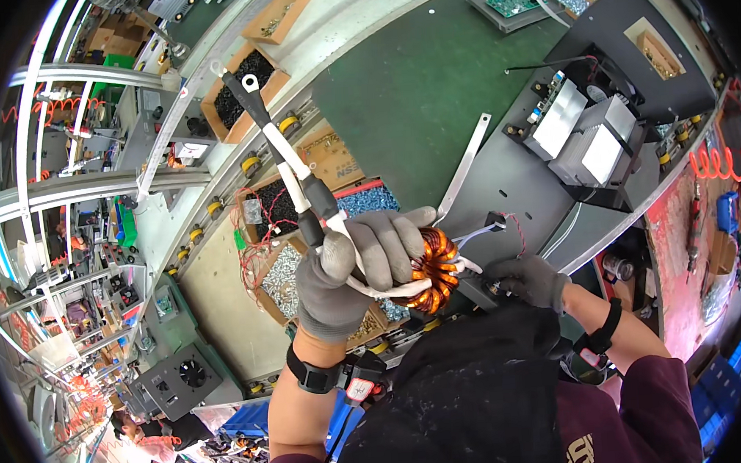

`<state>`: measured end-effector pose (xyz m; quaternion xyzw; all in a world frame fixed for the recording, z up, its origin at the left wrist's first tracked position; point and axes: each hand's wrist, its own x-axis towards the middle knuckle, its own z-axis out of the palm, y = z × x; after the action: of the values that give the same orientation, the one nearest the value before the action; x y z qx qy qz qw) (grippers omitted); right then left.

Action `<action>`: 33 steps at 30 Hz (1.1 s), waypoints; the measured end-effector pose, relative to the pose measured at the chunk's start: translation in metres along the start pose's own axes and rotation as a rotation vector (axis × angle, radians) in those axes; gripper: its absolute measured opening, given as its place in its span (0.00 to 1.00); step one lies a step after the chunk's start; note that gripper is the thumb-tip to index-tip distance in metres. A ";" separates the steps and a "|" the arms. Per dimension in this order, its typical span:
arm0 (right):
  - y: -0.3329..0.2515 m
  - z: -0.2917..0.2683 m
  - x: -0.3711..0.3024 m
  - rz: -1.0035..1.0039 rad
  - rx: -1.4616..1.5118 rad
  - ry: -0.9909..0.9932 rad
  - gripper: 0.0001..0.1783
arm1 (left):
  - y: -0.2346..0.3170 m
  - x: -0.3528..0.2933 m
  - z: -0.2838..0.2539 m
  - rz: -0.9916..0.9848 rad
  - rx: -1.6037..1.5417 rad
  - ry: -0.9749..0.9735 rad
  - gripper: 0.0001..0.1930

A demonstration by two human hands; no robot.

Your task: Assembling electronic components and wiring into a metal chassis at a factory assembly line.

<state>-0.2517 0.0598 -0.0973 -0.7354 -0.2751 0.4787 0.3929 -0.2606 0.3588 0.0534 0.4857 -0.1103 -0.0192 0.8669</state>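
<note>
In a grey glove, my left hand point(351, 267) is closed round thick white cables point(285, 148) that have black sleeves and ring terminals at their upper ends. A toroidal coil point(434, 272) wound with copper wire hangs at that hand's fingertips, joined to the white leads. My right hand point(528, 281), also gloved, is closed at the near edge of a grey metal chassis point(487, 199). Its fingers curl round something small and dark that I cannot make out. Thin wires run from a small black part point(494, 220) on the chassis toward the coil.
On the chassis stand finned heat sinks point(594, 146) and an upright dark panel point(627, 50). A flat metal strip point(466, 166) sticks out over the green mat point(395, 86). Boxes of blue screws point(367, 199), silver screws point(282, 279) and black parts point(247, 82) lie leftward. A circuit-board tray point(511, 4) sits far off.
</note>
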 end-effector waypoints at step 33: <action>-0.034 -0.003 0.029 0.497 -0.189 -0.089 0.27 | 0.023 -0.038 0.028 -0.198 0.066 0.055 0.31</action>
<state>-0.2386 0.0998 -0.0823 -0.7919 -0.1468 0.5647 0.1805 -0.3047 0.3529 0.0805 0.5230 -0.0384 -0.0879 0.8469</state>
